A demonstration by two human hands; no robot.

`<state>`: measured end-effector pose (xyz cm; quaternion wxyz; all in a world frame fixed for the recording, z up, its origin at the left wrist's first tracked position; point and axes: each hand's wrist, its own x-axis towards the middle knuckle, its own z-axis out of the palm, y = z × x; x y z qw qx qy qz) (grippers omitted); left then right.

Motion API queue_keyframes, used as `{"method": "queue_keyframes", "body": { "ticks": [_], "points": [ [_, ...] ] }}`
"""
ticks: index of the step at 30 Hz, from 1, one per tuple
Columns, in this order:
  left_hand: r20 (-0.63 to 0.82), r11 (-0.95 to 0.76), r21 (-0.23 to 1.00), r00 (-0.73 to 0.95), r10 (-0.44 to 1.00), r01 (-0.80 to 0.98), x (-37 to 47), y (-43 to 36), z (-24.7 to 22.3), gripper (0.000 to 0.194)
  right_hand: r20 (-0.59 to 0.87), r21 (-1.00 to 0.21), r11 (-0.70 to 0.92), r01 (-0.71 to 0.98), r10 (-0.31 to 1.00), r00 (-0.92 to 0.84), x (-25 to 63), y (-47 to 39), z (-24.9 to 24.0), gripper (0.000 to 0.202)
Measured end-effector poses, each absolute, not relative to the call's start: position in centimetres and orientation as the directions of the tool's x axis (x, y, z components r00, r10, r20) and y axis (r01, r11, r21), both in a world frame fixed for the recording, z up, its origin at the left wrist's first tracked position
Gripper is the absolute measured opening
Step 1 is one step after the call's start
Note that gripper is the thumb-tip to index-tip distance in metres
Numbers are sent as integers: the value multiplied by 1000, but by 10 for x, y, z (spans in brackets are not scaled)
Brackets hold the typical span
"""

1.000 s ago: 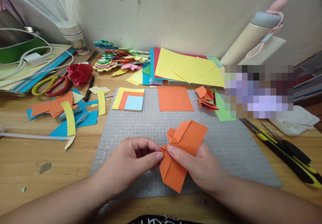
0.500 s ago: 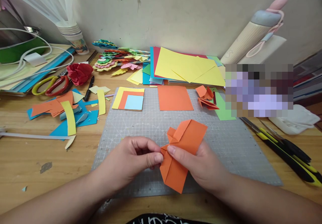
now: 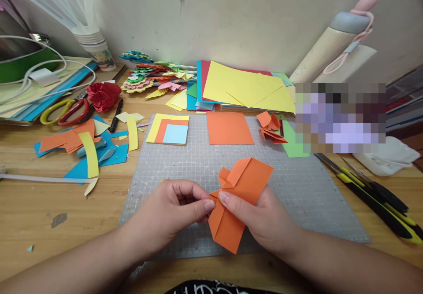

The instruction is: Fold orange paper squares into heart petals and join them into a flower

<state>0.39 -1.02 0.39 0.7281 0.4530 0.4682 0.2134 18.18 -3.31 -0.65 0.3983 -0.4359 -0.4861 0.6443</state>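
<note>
A folded orange paper [image 3: 251, 181] is held up between my two hands over the grey cutting mat [image 3: 155, 166]. My right hand [image 3: 264, 214] grips it from the right, thumb pressed on the creased middle and the other fingers hidden behind. With thumb and forefinger, my left hand [image 3: 181, 206] pinches the small folded point at the paper's left edge. Beyond them a flat orange sheet [image 3: 230, 128] lies on the mat. Left of that sheet sit stacked yellow, orange and light blue squares [image 3: 176, 134]; to its right are folded orange pieces [image 3: 272, 128].
Paper scraps [image 3: 112, 155], scissors [image 3: 74, 111], a black pen [image 3: 116, 115] and a crumpled red paper [image 3: 103, 96] lie on the left. Coloured sheets [image 3: 244, 82] and paper flowers [image 3: 148, 76] are at the back. A yellow-black utility knife [image 3: 370, 197] rests on the right.
The folded orange paper has tilted very slightly in my hands. Both hands keep the same grip, and the things on the table stay put.
</note>
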Motion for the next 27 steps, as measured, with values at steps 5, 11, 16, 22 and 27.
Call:
{"method": "queue_keyframes", "body": {
  "ticks": [5, 11, 16, 22, 27],
  "points": [
    [-480, 482, 867, 466, 743, 126, 4, -11, 4, 18, -158, -982, -181, -59, 949, -273, 180, -34, -6, 18],
    [-427, 434, 896, 452, 783, 95, 4, -15, 4, 20, -133, -986, -159, -51, 933, -335, 181, -35, -8, 11],
    [-325, 290, 946, 465, 823, 146, 5, -19, 4, 20, -139, -982, -175, -65, 918, -372, 183, -33, -8, 10],
    [-253, 137, 959, 532, 808, 248, 4, -22, 6, 26, -180, -968, -236, -80, 883, -434, 185, -33, -9, 13],
    [-270, 190, 961, 526, 807, 202, 2, -22, 7, 27, -158, -958, -250, -138, 866, -475, 185, -34, -11, 10]
  ]
}}
